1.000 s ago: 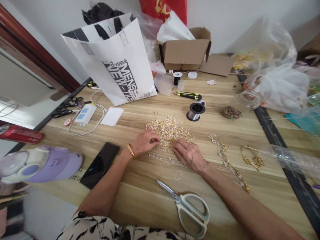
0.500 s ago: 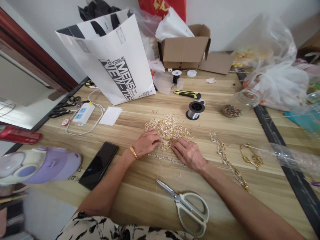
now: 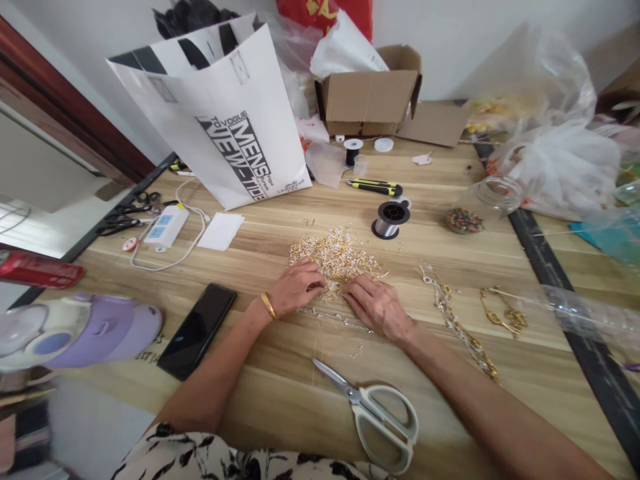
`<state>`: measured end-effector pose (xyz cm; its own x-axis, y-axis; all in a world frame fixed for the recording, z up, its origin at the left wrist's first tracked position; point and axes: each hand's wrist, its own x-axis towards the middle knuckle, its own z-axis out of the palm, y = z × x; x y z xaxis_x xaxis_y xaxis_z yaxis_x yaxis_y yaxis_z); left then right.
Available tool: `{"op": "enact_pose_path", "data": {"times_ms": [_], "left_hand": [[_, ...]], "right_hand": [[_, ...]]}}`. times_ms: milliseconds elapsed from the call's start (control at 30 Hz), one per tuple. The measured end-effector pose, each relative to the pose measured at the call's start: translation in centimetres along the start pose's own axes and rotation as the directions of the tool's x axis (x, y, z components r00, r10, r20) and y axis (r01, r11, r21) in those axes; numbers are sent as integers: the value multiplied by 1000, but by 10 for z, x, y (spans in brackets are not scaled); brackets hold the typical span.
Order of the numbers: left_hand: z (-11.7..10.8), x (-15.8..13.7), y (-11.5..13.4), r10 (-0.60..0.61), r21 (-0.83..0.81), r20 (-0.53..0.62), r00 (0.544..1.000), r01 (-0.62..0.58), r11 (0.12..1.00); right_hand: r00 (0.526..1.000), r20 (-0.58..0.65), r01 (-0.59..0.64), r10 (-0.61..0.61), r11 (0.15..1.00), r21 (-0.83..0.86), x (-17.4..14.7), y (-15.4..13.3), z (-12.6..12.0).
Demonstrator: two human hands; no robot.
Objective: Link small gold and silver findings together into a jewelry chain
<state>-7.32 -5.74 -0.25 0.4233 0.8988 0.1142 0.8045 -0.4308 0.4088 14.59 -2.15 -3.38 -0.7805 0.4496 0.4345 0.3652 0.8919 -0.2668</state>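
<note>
A loose pile of small gold and silver beads or jewelry bits (image 3: 340, 253) lies mid-table. My left hand (image 3: 299, 285), with a gold bangle at the wrist, rests at the pile's near left edge, fingers curled and closed. Across from it, my right hand (image 3: 376, 303) is at the near right edge, its fingers bent together and tips down at the beads. What either hand pinches, if anything, is too small to make out. Just below the hands runs a silver strand (image 3: 334, 318), partly under the right hand. White-handled scissors (image 3: 373, 417) lie nearer to me.
To the left are a black phone (image 3: 197, 330), a purple bottle (image 3: 95, 330) and a power strip (image 3: 167, 225). Behind the pile stand a wire spool (image 3: 390, 221) and a utility knife (image 3: 375, 187). Chains (image 3: 450, 313) and a glass jar (image 3: 483, 203) lie to the right.
The fingers of my left hand have shifted slightly at the pile's edge. My right hand stays in nearly the same place.
</note>
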Motion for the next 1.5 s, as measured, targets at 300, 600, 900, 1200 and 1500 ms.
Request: {"op": "enact_pose_path", "data": {"times_ms": [300,600,900,1200,1500], "left_hand": [[-6,-1,-2,4,-11,21,1000,-4,1000],[-1,2,8,22,-12,17,1000,-21,1000],[-9,-1,3,15,-15,72,997,-14,1000],[-6,1,9,40,-3,32,999,-39,999],[2,3,10,88,46,9,996,-89,995]], "right_hand": [[1000,-5,7,-7,1000,-3,0,1,1],[1000,-9,12,-12,1000,-21,1,0,0],[1000,-17,19,-20,1000,-22,0,1,0],[1000,-25,16,-17,999,-28,1,0,0],[999,-33,12,-13,999,-38,1,1,1]]}}
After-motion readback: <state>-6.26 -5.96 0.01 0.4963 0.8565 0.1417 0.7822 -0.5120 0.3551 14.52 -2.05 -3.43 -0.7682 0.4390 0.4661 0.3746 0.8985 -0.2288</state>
